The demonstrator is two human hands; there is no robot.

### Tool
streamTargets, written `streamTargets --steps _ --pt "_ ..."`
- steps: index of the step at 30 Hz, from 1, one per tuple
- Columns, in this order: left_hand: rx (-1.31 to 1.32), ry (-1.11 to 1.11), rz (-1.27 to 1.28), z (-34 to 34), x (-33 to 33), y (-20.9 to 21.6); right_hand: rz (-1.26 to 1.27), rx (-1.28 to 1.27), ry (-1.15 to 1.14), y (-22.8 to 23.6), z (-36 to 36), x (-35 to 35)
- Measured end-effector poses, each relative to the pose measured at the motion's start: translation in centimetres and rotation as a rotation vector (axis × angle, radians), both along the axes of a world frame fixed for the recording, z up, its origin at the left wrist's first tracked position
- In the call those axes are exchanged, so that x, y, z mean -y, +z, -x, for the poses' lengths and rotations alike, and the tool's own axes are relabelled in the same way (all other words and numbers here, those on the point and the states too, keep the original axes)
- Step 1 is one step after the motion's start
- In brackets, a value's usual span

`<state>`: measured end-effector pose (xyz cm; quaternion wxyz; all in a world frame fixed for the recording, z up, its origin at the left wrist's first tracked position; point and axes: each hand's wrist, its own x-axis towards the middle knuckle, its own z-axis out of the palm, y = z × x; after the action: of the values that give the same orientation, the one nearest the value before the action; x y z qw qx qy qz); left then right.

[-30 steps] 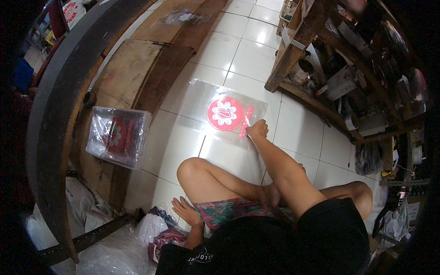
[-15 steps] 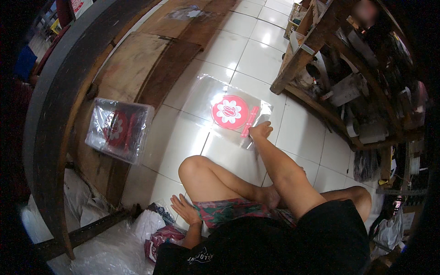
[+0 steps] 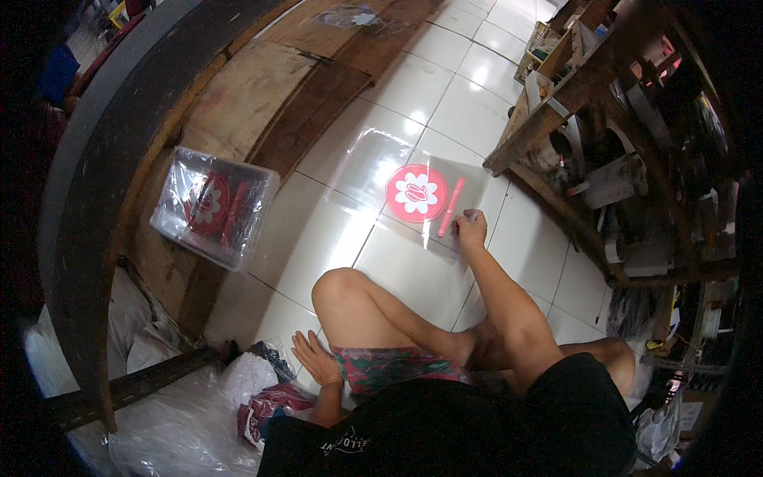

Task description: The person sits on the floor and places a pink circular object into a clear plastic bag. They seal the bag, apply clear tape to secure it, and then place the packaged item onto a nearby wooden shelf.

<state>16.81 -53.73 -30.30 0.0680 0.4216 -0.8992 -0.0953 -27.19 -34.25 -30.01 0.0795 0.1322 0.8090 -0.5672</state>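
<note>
A clear plastic bag (image 3: 366,163) lies nearly flat on the white tiles, printed with a pink disc (image 3: 417,193), a white flower and a pink strip. My right hand (image 3: 471,229) is closed in a pinch at the bag's right edge, beside the strip; the fingertips are partly hidden. My left hand (image 3: 315,359) rests open with spread fingers on the floor by my bent knee, holding nothing. To the left, a thick stack of similar clear printed bags (image 3: 211,208) sits on a low wooden board.
The worn wooden board (image 3: 230,103) runs along the left under a dark curved beam (image 3: 103,135). Crumpled clear plastic (image 3: 175,429) and a maroon-and-white bundle (image 3: 274,401) lie at lower left. A wooden shelf frame (image 3: 528,131) with clutter stands at right.
The bag's right side was rippled and its strip looked bent; now it lies flatter and the strip is straight. My right hand stays at that edge, and the whole view has shifted slightly.
</note>
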Motion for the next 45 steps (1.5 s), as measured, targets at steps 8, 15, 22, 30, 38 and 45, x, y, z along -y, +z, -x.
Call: streamTargets --steps 8,15,22,30,38,45 --pt "-0.046 -0.006 -0.005 0.6 -0.1 0.4 -0.019 -0.183 0.423 5.9 5.1 0.4" --pt "-0.061 0.019 -0.044 0.5 0.0 0.4 -0.095 -0.243 1.054 24.5 10.4 2.8" --pt "0.054 -0.049 0.214 2.1 -0.7 3.6 0.160 0.066 1.176 31.7 7.9 1.8" --pt "0.251 0.069 -0.317 2.9 2.7 0.6 0.383 0.466 1.011 19.7 8.5 -2.4" --pt "-0.295 0.422 -0.808 18.4 0.8 3.0 0.201 0.641 0.764 5.8 6.2 -8.3" --pt "-0.107 0.228 -0.472 22.6 -1.1 5.7 0.095 0.509 0.738 4.0 5.3 -8.1"
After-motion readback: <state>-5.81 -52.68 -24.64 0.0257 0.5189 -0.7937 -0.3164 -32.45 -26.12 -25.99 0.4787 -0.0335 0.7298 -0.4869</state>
